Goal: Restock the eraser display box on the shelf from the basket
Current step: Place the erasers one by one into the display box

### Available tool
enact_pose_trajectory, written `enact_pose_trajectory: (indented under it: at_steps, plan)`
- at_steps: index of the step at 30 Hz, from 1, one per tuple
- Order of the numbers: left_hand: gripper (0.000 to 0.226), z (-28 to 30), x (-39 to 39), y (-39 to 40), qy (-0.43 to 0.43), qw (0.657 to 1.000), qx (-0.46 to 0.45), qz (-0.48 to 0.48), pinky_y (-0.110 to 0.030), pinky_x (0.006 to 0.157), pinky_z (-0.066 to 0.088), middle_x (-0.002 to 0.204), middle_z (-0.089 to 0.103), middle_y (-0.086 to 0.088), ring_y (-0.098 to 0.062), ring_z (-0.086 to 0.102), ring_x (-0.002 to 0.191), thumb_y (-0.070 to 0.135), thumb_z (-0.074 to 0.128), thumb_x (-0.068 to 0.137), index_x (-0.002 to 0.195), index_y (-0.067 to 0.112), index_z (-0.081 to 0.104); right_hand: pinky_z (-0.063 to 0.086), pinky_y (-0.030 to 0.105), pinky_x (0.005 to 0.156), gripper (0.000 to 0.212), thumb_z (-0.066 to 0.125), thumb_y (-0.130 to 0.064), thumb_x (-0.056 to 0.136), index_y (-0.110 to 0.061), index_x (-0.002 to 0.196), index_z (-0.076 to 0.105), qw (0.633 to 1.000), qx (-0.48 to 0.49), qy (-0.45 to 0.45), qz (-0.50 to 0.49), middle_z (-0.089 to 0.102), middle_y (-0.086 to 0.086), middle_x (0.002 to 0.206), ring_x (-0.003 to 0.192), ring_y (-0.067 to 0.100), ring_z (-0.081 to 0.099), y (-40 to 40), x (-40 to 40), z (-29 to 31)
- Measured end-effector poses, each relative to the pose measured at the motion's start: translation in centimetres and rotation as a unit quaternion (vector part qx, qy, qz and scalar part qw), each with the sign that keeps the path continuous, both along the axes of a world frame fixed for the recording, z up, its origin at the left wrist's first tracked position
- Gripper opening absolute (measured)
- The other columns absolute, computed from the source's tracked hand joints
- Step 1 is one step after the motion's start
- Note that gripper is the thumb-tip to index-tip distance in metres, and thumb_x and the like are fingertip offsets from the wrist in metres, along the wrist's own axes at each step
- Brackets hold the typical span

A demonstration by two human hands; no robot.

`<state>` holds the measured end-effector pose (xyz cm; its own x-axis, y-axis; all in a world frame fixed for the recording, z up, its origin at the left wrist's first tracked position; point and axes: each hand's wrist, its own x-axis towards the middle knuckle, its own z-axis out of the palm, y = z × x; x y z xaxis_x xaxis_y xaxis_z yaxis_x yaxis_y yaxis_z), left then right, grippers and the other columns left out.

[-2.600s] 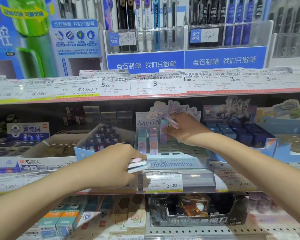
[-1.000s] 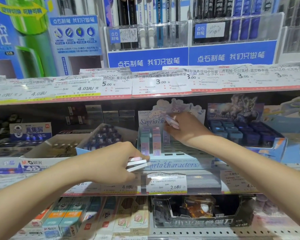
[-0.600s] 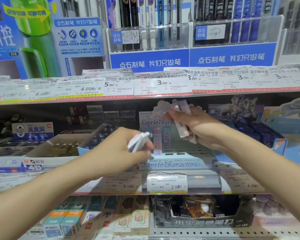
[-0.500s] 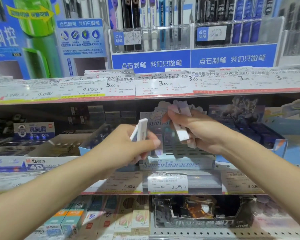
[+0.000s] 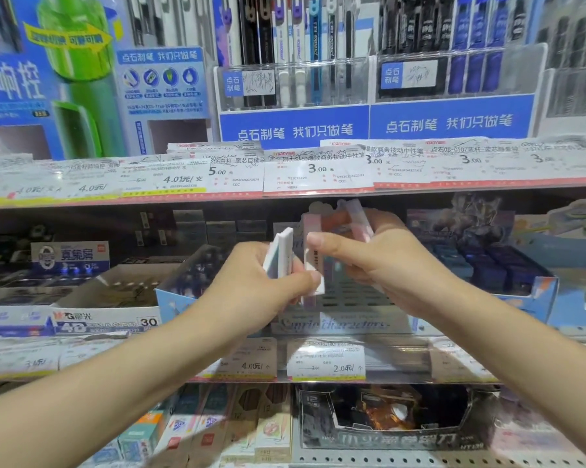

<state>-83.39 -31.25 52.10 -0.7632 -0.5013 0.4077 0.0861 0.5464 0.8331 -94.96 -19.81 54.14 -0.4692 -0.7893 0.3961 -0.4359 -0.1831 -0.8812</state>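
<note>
Both hands meet in front of the pastel eraser display box [image 5: 342,324] on the middle shelf. My left hand [image 5: 251,288] grips two thin erasers [image 5: 281,255], white and pale blue, held upright. My right hand [image 5: 379,261] holds several pink and lilac erasers [image 5: 357,219] fanned above its fingers; its thumb presses one barcoded eraser [image 5: 315,265] that also touches my left thumb. The box's slotted floor [image 5: 356,295] shows below my right hand. No basket is in view.
A blue box of dark erasers [image 5: 508,268] stands right of the display box, a tilted blue box [image 5: 197,275] and a white M&G carton [image 5: 109,315] to its left. Price tags [image 5: 325,361] line the shelf edge. Pen racks [image 5: 295,79] fill the upper shelf.
My right hand has pulled back out of the display box with its erasers. My left hand has risen from the shelf edge and turned its erasers upright, and the two hands have come together.
</note>
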Motion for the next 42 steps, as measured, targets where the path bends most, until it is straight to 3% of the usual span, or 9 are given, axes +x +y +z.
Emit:
enact_pose_trajectory:
  at_steps: [4,9,13,17,21,25,31,37,42]
  plan:
    - [0.021,-0.5,-0.2,0.1,0.027,0.963,-0.251,0.094,-0.033,0.049,0.042,0.049,0.055,-0.001,-0.019,0.050,0.047,0.019,0.066,0.077,0.061,0.010,0.056,0.039,0.002,0.048,0.039,0.074,-0.022,0.074,-0.024,0.039,0.058,0.997,-0.038,0.051,-0.038,0.063,-0.030,0.066,0.072,-0.007,0.064,-0.6,-0.2,-0.1]
    - [0.027,-0.6,0.0,-0.2,0.054,0.949,-0.301,0.081,-0.018,0.045,0.033,0.046,0.055,0.007,-0.008,0.047,0.046,0.033,0.068,0.076,0.059,0.016,0.057,0.039,0.022,0.060,0.045,0.062,-0.020,0.082,-0.020,0.037,0.057,0.987,-0.005,0.124,-0.106,0.058,-0.001,0.055,0.081,0.017,0.064,-1.4,-0.8,0.7]
    - [0.023,-0.9,0.9,-1.5,-0.023,0.926,-0.375,0.048,-0.033,0.051,0.043,0.056,0.057,0.004,-0.014,0.050,0.052,0.035,0.061,0.080,0.065,0.018,0.056,0.039,0.027,0.063,0.027,0.051,-0.027,0.089,-0.004,0.093,0.064,0.966,0.113,0.205,-0.111,0.063,-0.002,0.077,0.065,0.019,0.054,-1.2,-3.1,2.0]
    - [0.020,-1.7,1.7,-2.0,-0.159,0.878,-0.451,0.033,-0.035,0.065,0.049,0.077,0.068,0.000,-0.022,0.061,0.075,0.026,0.053,0.076,0.093,0.019,0.063,0.041,0.024,0.059,0.026,0.047,-0.025,0.093,-0.004,0.098,0.063,0.950,0.133,0.268,-0.087,0.061,0.011,0.079,0.064,0.019,0.053,-0.8,-4.4,2.0]
    - [0.036,-2.3,1.7,-1.8,-0.194,0.876,-0.441,0.023,-0.030,0.062,0.046,0.080,0.069,0.001,-0.022,0.061,0.081,0.018,0.053,0.080,0.114,0.027,0.061,0.040,0.014,0.058,0.030,0.047,-0.022,0.094,0.002,0.108,0.059,0.934,0.143,0.307,-0.116,0.060,-0.011,0.095,0.066,-0.007,0.055,-1.1,-5.2,2.0]
    - [0.051,-2.3,1.3,-2.0,-0.197,0.880,-0.431,0.017,-0.026,0.063,0.045,0.090,0.072,0.001,-0.012,0.058,0.072,0.018,0.052,0.081,0.129,0.033,0.052,0.039,0.027,0.073,0.021,0.058,-0.019,0.088,-0.007,0.105,0.059,0.913,0.093,0.373,-0.135,0.064,-0.002,0.099,0.096,0.018,0.060,-1.9,-5.8,0.6]
    - [0.031,-1.6,1.1,-1.9,-0.225,0.878,-0.423,-0.003,-0.010,0.045,0.034,0.047,0.036,0.003,0.011,0.045,0.051,0.015,0.054,0.082,0.111,0.016,0.065,0.043,0.031,0.077,0.010,0.062,-0.014,0.084,-0.008,0.091,0.061,0.923,0.063,0.362,-0.111,0.066,-0.004,0.087,0.085,0.017,0.061,-2.6,-6.6,-0.4]
    - [0.032,-1.5,1.2,-1.9,-0.212,0.887,-0.409,-0.005,-0.006,0.045,0.034,0.052,0.048,-0.007,0.018,0.041,0.078,0.015,0.056,0.083,0.113,0.016,0.065,0.041,0.019,0.074,0.010,0.063,-0.017,0.085,-0.024,0.084,0.056,0.939,0.081,0.329,-0.066,0.059,-0.016,0.084,0.080,0.004,0.056,-3.0,-6.5,-0.5]
    - [0.025,-1.6,0.7,-2.7,-0.257,0.868,-0.425,-0.023,-0.013,0.043,0.032,0.064,0.064,0.003,0.002,0.045,0.051,0.018,0.056,0.082,0.100,0.003,0.065,0.047,0.037,0.083,0.019,0.061,-0.022,0.086,-0.003,0.084,0.059,0.917,0.097,0.380,-0.071,0.065,0.005,0.095,0.090,0.019,0.060,-3.3,-6.5,-1.6]
